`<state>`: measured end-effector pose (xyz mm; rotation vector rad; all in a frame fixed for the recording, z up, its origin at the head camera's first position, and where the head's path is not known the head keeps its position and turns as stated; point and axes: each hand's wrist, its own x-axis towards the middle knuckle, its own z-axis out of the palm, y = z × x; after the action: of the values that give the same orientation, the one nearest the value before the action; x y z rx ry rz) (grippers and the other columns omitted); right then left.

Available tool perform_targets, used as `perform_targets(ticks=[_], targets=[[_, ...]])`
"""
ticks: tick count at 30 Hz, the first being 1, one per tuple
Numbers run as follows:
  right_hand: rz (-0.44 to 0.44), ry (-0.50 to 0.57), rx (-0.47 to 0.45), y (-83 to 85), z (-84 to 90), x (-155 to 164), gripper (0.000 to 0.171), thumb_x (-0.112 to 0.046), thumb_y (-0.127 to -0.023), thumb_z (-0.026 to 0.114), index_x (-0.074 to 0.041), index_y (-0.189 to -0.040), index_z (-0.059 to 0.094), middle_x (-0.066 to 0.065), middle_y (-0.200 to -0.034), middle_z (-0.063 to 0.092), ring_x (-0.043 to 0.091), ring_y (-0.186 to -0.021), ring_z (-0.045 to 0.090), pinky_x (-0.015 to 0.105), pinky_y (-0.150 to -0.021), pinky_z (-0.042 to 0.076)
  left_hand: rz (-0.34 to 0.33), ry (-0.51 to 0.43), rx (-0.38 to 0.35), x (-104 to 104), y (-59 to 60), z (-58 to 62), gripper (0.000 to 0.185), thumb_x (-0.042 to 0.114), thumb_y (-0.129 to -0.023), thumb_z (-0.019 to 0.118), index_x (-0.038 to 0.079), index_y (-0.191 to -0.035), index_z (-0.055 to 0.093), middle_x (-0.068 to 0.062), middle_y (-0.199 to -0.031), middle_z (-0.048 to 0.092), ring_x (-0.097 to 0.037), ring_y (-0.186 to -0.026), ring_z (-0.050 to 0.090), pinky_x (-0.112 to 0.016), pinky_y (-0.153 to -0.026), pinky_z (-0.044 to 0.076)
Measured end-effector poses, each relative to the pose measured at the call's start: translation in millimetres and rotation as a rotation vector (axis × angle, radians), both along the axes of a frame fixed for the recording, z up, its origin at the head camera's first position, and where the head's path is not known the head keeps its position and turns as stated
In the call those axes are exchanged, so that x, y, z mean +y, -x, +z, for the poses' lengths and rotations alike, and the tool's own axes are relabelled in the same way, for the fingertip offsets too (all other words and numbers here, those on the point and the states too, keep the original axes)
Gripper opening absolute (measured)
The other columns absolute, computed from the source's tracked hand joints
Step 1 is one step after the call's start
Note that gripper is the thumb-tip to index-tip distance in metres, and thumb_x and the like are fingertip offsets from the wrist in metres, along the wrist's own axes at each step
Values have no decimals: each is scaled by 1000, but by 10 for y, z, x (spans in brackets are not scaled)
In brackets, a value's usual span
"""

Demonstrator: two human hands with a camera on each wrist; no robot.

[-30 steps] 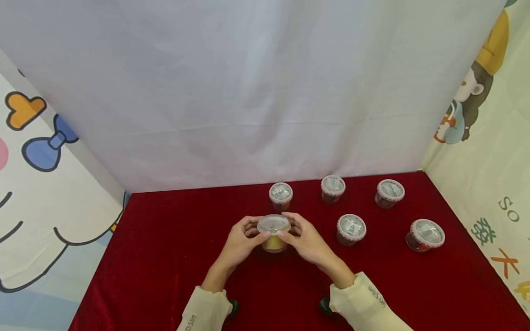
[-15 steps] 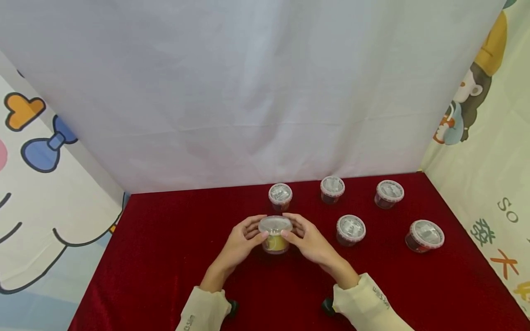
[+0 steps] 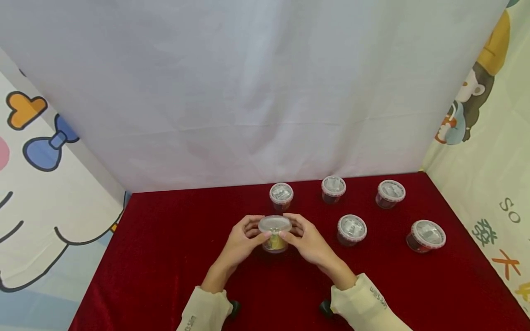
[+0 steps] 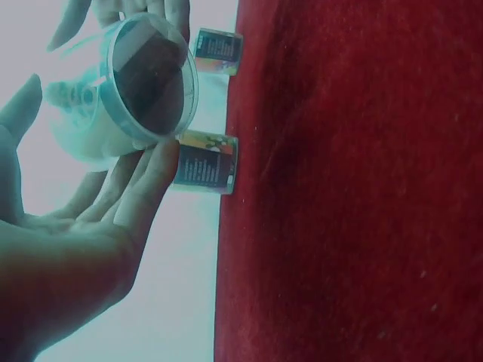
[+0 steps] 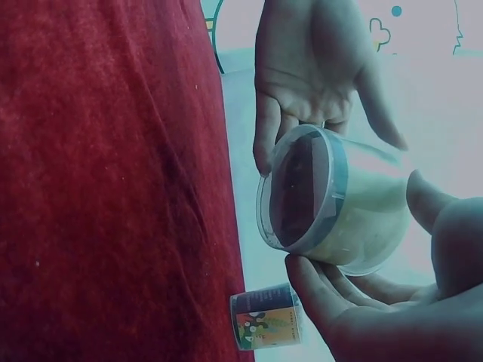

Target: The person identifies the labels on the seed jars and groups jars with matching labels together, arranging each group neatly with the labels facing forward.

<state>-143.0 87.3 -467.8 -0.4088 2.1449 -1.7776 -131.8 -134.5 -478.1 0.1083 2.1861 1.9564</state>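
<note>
Red table (image 3: pixel 165 276) before white backdrop (image 3: pixel 248 92). Left hand (image 3: pixel 240 241) and right hand (image 3: pixel 308 241) hold clear lidded tub (image 3: pixel 274 232) between curled fingers (image 3: pixel 265 234), raised off table, centre near. Five small lidded cups (image 3: pixel 352 229) stand far and right, well apart.

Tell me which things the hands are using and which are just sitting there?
In use:
left hand and right hand, holding the yellow-filled cup between them, lifted above the cloth.

Just sitting there:
five lidded dark cups standing on the red cloth;
the white backdrop.
</note>
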Motion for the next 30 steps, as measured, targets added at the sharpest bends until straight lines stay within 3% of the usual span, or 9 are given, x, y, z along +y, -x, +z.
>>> perform_targets(ticks=[7, 12, 21, 26, 30], targets=[[35, -6, -16, 35, 21, 63, 57, -15, -109, 61, 7, -157, 39, 29, -153, 51, 45, -140, 53, 56, -113, 47, -93, -46, -62, -64, 44, 8, 59, 20, -107, 65, -2, -157, 43, -25, -150, 55, -32, -132, 61, -41, -104, 56], [57, 6, -39, 29, 27, 95, 60, -18, -109, 62, 4, -160, 37, 27, -156, 49, 42, -141, 52, 56, -115, 45, -126, -80, -76, -91, 47, 20, 56, 20, -109, 63, -3, -156, 45, -26, -151, 55, -31, -133, 61, -37, -103, 56], [32, 14, -73, 17, 26, 74, 60, -18, -109, 61, 3, -160, 37, 28, -158, 46, 45, -145, 47, 59, -118, 41, -61, -113, -77, -64, 45, 6, 50, 13, -105, 68, -6, -148, 52, -27, -140, 62, -23, -117, 69, -32, -93, 60], [29, 17, -71, 15, 27, 50, 58, -18, -110, 61, 4, -159, 38, 27, -156, 49, 43, -143, 51, 57, -116, 44, -19, -111, -71, -40, 39, 4, 48, 12, -102, 72, -8, -142, 55, -25, -130, 66, -19, -107, 71, -33, -89, 62], [28, 16, -72, 19, 14, 47, 56, -16, -110, 60, 4, -158, 40, 27, -155, 50, 44, -144, 49, 58, -117, 43, -24, -99, -86, -40, 38, 3, 47, 14, -102, 73, -5, -140, 54, -22, -128, 65, -19, -105, 70, -35, -90, 62]])
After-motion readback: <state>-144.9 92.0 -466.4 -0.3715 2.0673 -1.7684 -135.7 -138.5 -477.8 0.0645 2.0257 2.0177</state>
